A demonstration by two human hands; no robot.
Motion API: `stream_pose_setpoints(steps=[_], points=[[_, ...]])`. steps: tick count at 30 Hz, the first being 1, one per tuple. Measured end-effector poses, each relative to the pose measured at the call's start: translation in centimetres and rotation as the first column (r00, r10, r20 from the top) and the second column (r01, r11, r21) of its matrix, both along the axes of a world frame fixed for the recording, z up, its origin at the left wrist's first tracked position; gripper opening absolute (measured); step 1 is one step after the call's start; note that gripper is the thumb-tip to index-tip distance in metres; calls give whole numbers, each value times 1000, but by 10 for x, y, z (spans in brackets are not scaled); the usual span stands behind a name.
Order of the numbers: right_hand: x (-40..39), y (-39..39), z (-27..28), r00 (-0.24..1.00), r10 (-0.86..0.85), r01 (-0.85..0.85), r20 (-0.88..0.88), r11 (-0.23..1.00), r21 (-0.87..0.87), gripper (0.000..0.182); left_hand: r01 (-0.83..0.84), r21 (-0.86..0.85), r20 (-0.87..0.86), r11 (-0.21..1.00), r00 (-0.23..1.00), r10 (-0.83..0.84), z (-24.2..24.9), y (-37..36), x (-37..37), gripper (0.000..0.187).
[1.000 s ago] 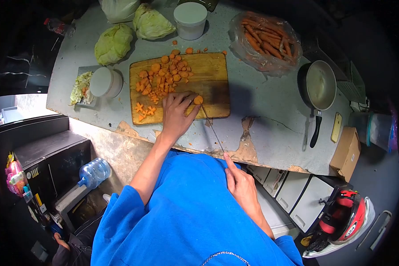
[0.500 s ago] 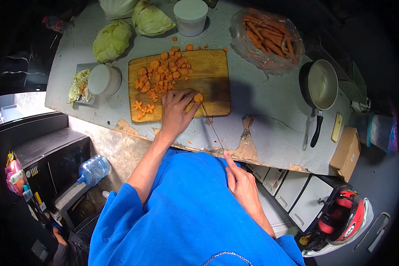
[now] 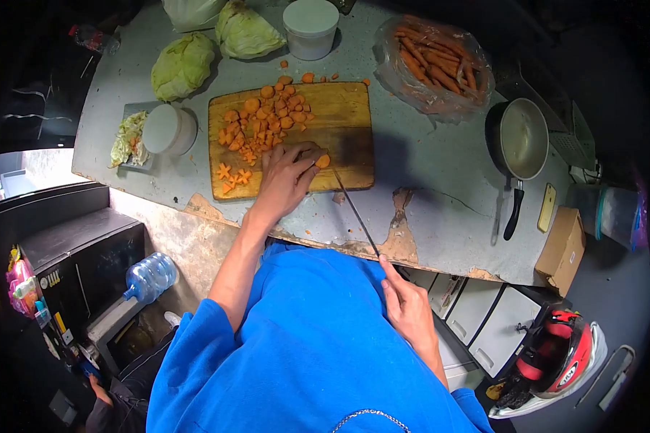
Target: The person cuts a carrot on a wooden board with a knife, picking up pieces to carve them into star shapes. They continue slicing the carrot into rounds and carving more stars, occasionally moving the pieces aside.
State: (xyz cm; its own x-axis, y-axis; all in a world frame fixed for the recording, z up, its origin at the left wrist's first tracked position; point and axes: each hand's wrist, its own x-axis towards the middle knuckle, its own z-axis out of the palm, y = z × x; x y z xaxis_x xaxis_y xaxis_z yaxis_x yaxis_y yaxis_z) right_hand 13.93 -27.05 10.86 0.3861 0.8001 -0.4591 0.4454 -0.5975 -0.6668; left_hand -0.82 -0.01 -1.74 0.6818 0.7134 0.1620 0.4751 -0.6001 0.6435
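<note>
On the wooden cutting board, my left hand is closed around a carrot, whose round cut end shows past the fingertips. My right hand grips a knife near the front edge of the table. The blade slants up and left, its tip over the board's lower right part, a small way from the carrot. Chopped carrot pieces lie heaped on the left half of the board. Several cross-shaped carrot bits sit at its lower left.
Behind the board are cabbages and a lidded white tub. A second tub stands left, beside a tray of scraps. A bag of carrots, a pan and a phone are right. Another person's hand shows lower left.
My right hand has drawn back down and to the right, and the knife tip has moved away from the carrot's end. My left hand stays nearly in place on the carrot.
</note>
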Motion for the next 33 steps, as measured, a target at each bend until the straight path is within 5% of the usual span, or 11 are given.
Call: stream_pose_setpoints(steps=[7, 33], points=[[13, 0, -18, 991, 111, -116, 75, 991, 65, 51, 141, -108, -92, 984, 984, -151, 8, 12, -3, 34], [30, 4, -42, 986, 164, -165, 39, 985, 41, 52, 157, -118, -88, 980, 982, -168, 5, 16, -2, 33]])
